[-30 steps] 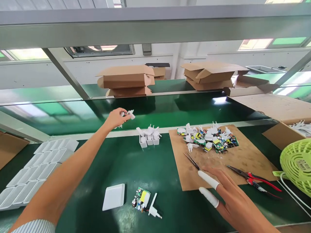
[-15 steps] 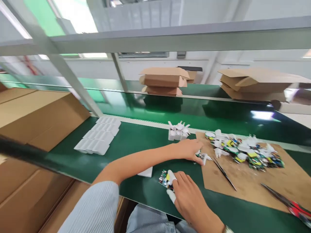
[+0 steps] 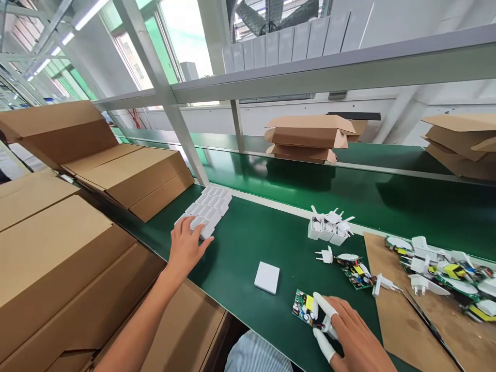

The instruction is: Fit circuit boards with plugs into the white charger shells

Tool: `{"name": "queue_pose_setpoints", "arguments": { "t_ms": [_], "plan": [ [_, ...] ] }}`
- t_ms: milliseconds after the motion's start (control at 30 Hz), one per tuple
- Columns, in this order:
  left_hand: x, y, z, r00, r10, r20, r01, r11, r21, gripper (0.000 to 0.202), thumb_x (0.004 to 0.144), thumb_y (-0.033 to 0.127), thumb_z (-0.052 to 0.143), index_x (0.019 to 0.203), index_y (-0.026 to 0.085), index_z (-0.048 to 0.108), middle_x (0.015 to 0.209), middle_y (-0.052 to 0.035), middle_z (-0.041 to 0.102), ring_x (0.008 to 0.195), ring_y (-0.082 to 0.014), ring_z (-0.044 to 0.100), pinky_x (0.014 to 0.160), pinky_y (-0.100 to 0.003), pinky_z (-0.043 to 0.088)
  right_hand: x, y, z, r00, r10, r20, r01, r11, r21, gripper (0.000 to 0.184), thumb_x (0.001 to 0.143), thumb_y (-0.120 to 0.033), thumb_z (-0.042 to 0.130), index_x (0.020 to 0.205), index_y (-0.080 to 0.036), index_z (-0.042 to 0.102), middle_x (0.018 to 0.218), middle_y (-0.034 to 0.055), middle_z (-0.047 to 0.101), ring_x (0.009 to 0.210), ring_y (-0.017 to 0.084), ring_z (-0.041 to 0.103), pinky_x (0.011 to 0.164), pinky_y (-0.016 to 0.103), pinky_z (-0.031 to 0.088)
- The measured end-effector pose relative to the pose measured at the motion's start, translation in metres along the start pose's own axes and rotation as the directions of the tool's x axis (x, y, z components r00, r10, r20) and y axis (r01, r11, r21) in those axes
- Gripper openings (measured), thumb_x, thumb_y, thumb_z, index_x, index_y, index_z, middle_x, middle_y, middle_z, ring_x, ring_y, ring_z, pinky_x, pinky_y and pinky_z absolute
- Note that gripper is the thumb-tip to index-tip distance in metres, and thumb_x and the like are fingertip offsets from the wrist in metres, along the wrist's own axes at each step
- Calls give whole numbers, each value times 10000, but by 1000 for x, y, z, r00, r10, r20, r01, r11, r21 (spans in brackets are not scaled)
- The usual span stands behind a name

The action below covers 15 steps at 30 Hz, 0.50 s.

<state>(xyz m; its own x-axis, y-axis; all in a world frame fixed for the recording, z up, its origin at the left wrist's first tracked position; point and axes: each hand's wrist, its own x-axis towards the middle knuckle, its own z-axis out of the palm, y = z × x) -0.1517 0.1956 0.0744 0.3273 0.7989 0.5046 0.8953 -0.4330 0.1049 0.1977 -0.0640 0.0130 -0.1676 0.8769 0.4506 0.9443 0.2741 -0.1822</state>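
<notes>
My left hand (image 3: 188, 245) is at the near end of a block of white plastic housings (image 3: 211, 204), its fingers spread and the tips at the closest housing; whether they touch it I cannot tell. Low on the green work surface, my right hand (image 3: 349, 330) wears white finger covers on thumb and forefinger. Those two fingers pinch a circuit board (image 3: 304, 307) with yellow and white parts, partly hidden by the hand. Between the hands lies a flat white square piece (image 3: 267, 277). Two more boards with white plugs (image 3: 354, 271) rest beyond the right hand.
White housings with plug pieces in them (image 3: 329, 226) stand near the back rail. A brown sheet (image 3: 391, 315) at the right bears many boards and tweezers (image 3: 430, 325). Cardboard boxes (image 3: 151, 175) line the left, and more boxes (image 3: 306, 137) sit behind the belt (image 3: 271, 178).
My left hand has left the boards and plugs at the right and swung left to the white housings. The right hand still holds its board. The view has turned left.
</notes>
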Motion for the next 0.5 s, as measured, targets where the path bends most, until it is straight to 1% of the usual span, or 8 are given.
{"name": "queue_pose_setpoints", "arguments": {
  "t_ms": [33,100,167,233,300,367,433,500],
  "plan": [
    [-6,-9,-1,1000,-27,11,27,1000,14,167,910,328,628,977,199,709,1332,-212,610,1348,-438,464,1017,-629,471,1,1,2,1000,9,-2,-9,1000,14,318,814,-140,518,1093,-239,633,1202,114,727,1058,305,715,742,411,631],
    [-13,-8,-4,999,-33,0,33,997,-70,121,912,297,602,869,211,676,1294,-193,631,1319,-410,507,1003,-602,494,4,1,4,1000,31,-6,-30,998,47,357,854,-160,517,1184,-244,623,1194,110,728,1055,296,716,759,410,631],
    [-21,16,-11,999,19,-32,-28,956,-292,137,922,292,592,810,222,627,1264,-160,642,1240,-341,589,1014,-538,520,10,-2,0,998,60,0,-60,995,81,379,887,-160,506,1245,-245,597,1161,105,730,1029,277,720,774,397,632],
    [-34,55,-17,990,140,0,-115,816,-567,122,928,276,602,817,229,587,1291,-129,640,1174,-268,648,1013,-460,549,17,-5,-10,995,103,-3,-102,991,88,382,913,-161,501,1283,-233,566,1134,108,727,1002,265,721,761,382,634],
    [-53,96,-19,926,356,127,-130,617,-776,111,910,243,624,821,236,558,1332,-104,644,1190,-242,659,1020,-413,562,21,-8,-24,987,158,-24,-156,986,63,381,932,-185,508,1310,-221,541,1122,115,720,984,267,720,734,376,635],
    [-72,126,-16,796,569,208,-100,461,-882,93,886,206,642,870,236,556,1435,-120,605,1209,-241,671,1008,-376,580,22,-8,-37,974,218,-57,-217,976,27,405,940,-217,516,1345,-222,525,1125,118,716,987,277,717,741,389,637],
    [-83,142,-6,721,651,237,-95,432,-897,92,900,165,614,906,231,550,1527,-147,535,1210,-240,682,959,-350,601,16,-8,-48,957,282,-62,-282,959,11,448,940,-255,532,1388,-240,510,1159,114,709,1039,292,709,802,418,636],
    [-86,147,6,731,642,231,-121,455,-882,91,929,149,588,907,228,547,1560,-159,497,1242,-247,669,955,-353,600,7,-9,-55,935,348,-62,-346,937,36,481,943,-287,536,1422,-269,493,1182,102,700,1068,291,701,816,412,638]
  ]
}}
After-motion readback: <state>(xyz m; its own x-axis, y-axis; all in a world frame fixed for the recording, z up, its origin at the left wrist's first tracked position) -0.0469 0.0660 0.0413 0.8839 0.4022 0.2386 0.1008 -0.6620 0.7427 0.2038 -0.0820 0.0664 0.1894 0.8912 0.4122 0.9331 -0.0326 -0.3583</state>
